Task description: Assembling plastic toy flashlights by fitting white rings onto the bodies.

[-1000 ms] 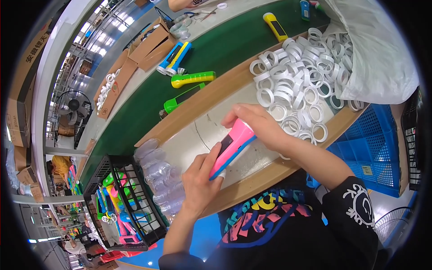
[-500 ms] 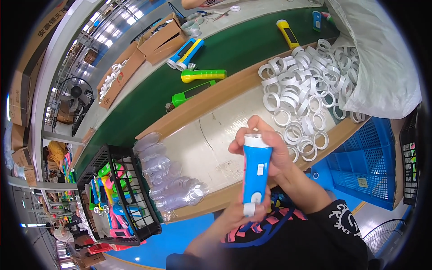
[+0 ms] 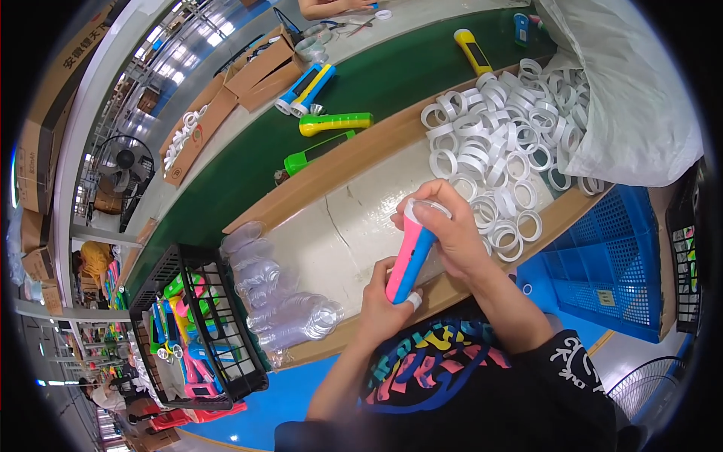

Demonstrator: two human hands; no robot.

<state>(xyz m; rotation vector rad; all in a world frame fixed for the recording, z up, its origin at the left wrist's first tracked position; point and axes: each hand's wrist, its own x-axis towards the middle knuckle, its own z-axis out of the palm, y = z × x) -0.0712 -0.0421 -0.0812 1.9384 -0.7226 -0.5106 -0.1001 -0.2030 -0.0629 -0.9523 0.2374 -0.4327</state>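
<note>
A pink-and-blue flashlight is held tilted over the near side of the cardboard tray, its wide head up and to the right. My left hand is wrapped round the lower end of its handle. At the head, my right hand grips the rim, with the thumb across a clear round lens and white ring there. Whether the ring is fully seated I cannot tell. Many white rings lie heaped in the tray's right part, close to my right hand. Stacked clear discs fill its left end.
Beyond the tray, several flashlights lie on a green belt. A black basket of flashlights stands at left, a blue crate at right. A white sack overhangs the rings. Across the belt is another person's arm.
The flashlight has been rolled and tilted, so its pink side now shows beside the blue. My right hand has shifted over the head, and my left hand has moved slightly up and left.
</note>
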